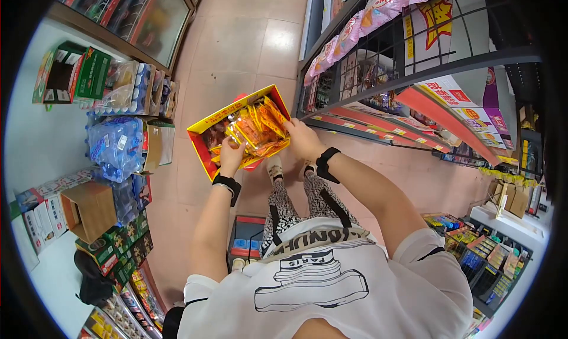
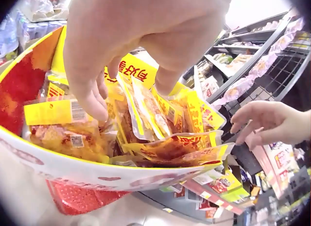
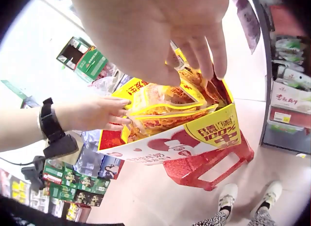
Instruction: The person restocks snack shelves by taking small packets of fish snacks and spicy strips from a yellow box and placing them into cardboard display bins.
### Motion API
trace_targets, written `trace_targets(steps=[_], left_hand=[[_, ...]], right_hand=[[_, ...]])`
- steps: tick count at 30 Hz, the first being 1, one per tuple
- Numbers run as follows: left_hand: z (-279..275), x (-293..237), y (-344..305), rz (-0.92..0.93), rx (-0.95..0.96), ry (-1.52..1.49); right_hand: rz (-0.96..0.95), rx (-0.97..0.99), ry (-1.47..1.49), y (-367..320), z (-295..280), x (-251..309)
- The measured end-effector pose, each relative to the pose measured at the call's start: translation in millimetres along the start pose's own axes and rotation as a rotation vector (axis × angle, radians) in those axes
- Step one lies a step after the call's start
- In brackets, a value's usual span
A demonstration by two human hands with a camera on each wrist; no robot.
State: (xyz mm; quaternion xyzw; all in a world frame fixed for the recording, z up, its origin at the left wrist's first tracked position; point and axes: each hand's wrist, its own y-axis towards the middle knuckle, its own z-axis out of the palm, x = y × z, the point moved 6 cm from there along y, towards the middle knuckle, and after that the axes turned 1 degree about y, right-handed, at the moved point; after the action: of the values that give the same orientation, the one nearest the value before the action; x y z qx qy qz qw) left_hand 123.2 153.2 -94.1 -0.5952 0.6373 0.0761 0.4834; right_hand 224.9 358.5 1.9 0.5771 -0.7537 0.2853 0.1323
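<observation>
A yellow and red box (image 1: pixel 208 122) holds several clear and yellow snack packets (image 1: pixel 249 129), some flat and some standing on edge. My left hand (image 1: pixel 232 155) is over the packets at the box's near left part; in the left wrist view its fingers (image 2: pixel 95 102) point down with a gap to the thumb. My right hand (image 1: pixel 305 139) is at the box's right end, and in the right wrist view its loosely bent fingers (image 3: pixel 214 51) hang over the packets there. No packet is visibly gripped by either hand. The box's white side (image 3: pixel 165 145) faces the body.
A red plastic stool (image 3: pixel 214 165) stands under the box. To the left are wrapped bottles (image 1: pixel 115 147), an open brown carton (image 1: pixel 89 212) and green boxes (image 1: pixel 118 250). A wire rack with pink bags (image 1: pixel 384 5) and shelves is at the right. Tiled floor (image 1: pixel 236 49) lies ahead.
</observation>
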Motion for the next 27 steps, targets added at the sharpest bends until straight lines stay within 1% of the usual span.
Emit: trace_targets(steps=[1, 2, 4, 5, 6, 8, 9, 10, 12, 13, 14, 16, 17, 18, 20, 21, 22, 24, 25, 27], left_hand=[[6, 9, 6, 0.046, -0.044, -0.002], [10, 11, 7, 0.05, -0.039, 0.003], [15, 17, 10, 0.015, -0.102, -0.151], [16, 17, 10, 0.03, -0.166, -0.185], [20, 18, 10, 0.034, -0.163, -0.178], [24, 12, 5, -0.014, -0.159, -0.241], [27, 5, 1, 0.006, -0.149, -0.274], [30, 12, 4, 0.006, -0.144, -0.267], [49, 26, 13, -0.041, 0.036, -0.314], [51, 28, 15, -0.087, 0.069, -0.237], [57, 26, 13, -0.085, 0.081, -0.231], [45, 8, 4, 0.095, -0.204, -0.333], [38, -4, -1, 0.142, -0.207, -0.346], [35, -16, -6, 0.146, -0.198, -0.343], [16, -49, -24, 0.215, -0.445, 0.142], [13, -62, -27, 0.266, -0.386, 0.159], [15, -62, -26, 0.271, -0.38, 0.16], [22, -72, -27, 0.449, -0.379, 0.462], [26, -68, -22, 0.453, -0.375, 0.463], [50, -38, 2, 0.273, -0.064, -0.099]], right_hand=[[0.043, -0.078, 0.019, 7, -3, -6], [0.048, -0.084, 0.023, 13, 0, -10], [0.07, -0.137, 0.05, 25, 0, -18], [0.074, -0.142, 0.054, 30, 1, -21], [0.075, -0.15, 0.082, 34, 3, -23], [0.08, -0.16, 0.115, 40, 7, -23], [0.09, -0.154, 0.115, 43, 9, -21], [0.101, -0.147, 0.115, 45, 12, -20], [0.091, -0.167, 0.11, 45, 17, -13], [0.078, -0.185, 0.098, 43, 18, -8], [0.09, -0.189, 0.099, 42, 19, -6], [0.133, -0.127, -0.002, 43, 26, -1], [0.177, -0.108, -0.048, 45, 31, -2], [0.186, -0.113, -0.047, 46, 35, -2], [0.236, -0.071, -0.156, 48, 48, -7], [0.261, -0.082, -0.182, 51, 53, -11], [0.268, -0.085, -0.18, 52, 53, -13], [0.253, -0.042, -0.116, 53, 55, -16], [0.182, -0.105, -0.121, 50, 50, -15], [0.171, -0.13, -0.093, 46, 51, -23]])
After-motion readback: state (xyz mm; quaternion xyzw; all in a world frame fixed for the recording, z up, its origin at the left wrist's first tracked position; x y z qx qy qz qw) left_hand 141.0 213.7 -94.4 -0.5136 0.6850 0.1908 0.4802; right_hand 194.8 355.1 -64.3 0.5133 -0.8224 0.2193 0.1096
